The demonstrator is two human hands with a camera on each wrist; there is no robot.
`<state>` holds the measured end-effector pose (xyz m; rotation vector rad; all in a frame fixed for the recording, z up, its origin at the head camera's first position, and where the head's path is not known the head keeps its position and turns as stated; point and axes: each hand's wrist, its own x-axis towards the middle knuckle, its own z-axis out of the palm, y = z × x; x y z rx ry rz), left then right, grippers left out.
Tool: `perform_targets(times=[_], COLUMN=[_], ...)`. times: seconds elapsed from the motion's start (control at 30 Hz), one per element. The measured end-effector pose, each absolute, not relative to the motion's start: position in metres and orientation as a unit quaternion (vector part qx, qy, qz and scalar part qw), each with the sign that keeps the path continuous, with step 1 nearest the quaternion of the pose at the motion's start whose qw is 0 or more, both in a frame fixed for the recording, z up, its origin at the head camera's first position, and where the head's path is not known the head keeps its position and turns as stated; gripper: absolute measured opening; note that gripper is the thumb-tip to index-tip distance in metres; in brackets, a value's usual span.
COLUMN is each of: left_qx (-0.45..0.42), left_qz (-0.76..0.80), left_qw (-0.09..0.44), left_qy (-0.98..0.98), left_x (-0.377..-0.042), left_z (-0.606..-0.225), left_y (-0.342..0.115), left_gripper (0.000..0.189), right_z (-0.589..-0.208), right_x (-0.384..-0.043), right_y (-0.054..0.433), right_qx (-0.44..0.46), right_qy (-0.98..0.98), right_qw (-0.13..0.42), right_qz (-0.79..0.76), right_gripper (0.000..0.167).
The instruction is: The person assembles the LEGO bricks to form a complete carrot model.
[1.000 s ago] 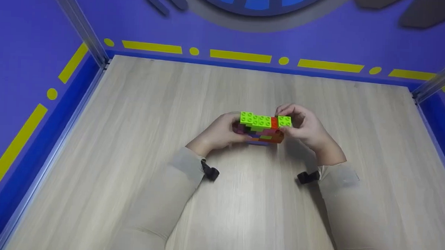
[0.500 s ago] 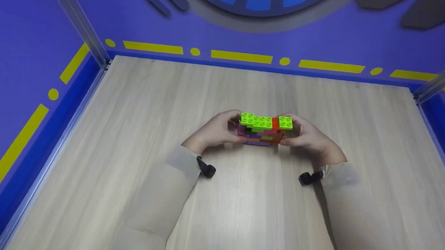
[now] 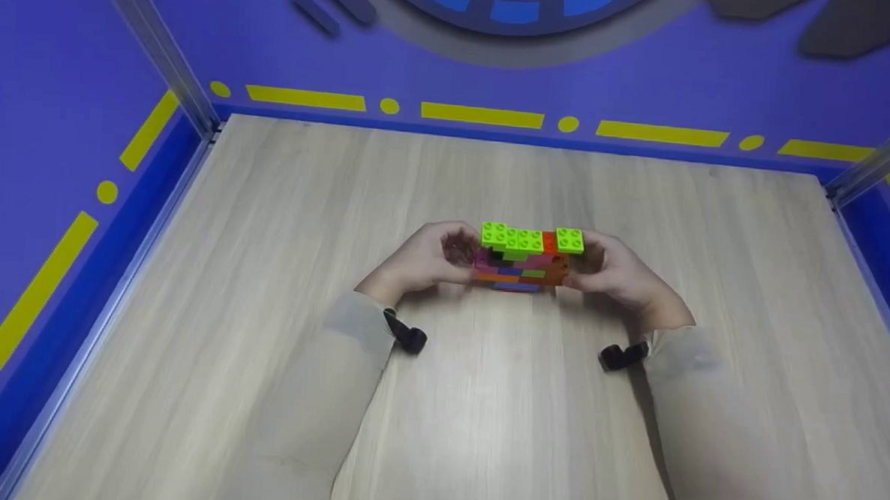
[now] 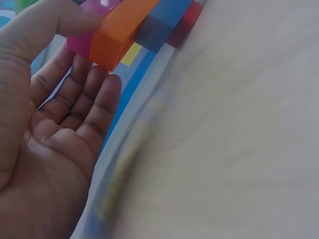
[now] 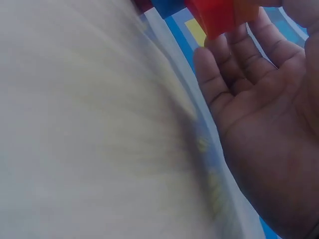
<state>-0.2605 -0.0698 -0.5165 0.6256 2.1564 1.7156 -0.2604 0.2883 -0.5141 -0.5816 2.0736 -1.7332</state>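
A block model (image 3: 528, 263) built of toy building bricks stands mid-table in the head view, with lime bricks along its top and orange, blue and pink ones below. My left hand (image 3: 431, 255) holds its left end, thumb in front and fingers bent behind. At the opposite end, my right hand (image 3: 623, 271) grips it the same way. The left wrist view shows the thumb against a magenta and an orange brick (image 4: 115, 40). In the right wrist view, fingertips reach behind a red brick (image 5: 212, 16); most of the model is cut off there.
The model rests on a pale wooden table (image 3: 327, 200). A purple-blue wall (image 3: 482, 79) with yellow dashes runs along the back, and similar panels rise at both sides. Each wrist carries a small black mount (image 3: 410, 337).
My right hand has come down from the lime brick at the top right to the model's lower side. My left hand has shifted slightly outward to the left, uncovering more of that end.
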Motion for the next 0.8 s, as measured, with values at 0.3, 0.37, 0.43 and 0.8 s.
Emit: perform_targets(times=[0.3,0.37,0.43,0.8], left_qx=[0.150,0.132,0.116,0.043], left_qz=[0.672,0.693,0.706,0.727], left_qw=[0.125,0.115,0.103,0.038], left_qy=[0.715,0.700,0.691,0.684], left_x=[-0.260,-0.260,-0.259,-0.258], left_z=[-0.518,-0.518,-0.518,-0.519], left_y=[-0.064,-0.062,-0.060,-0.046], left_gripper=[0.038,0.040,0.040,0.033], right_z=[-0.516,-0.516,-0.516,-0.515], right_x=[-0.259,-0.260,-0.260,-0.252], right_y=[0.280,0.276,0.272,0.244], right_qx=[-0.123,-0.101,-0.075,0.017], right_qy=[0.729,0.719,0.707,0.671], right_qw=[0.116,0.101,0.088,0.052], right_qz=[-0.663,-0.680,-0.697,-0.739], right_gripper=[0.042,0.038,0.037,0.036])
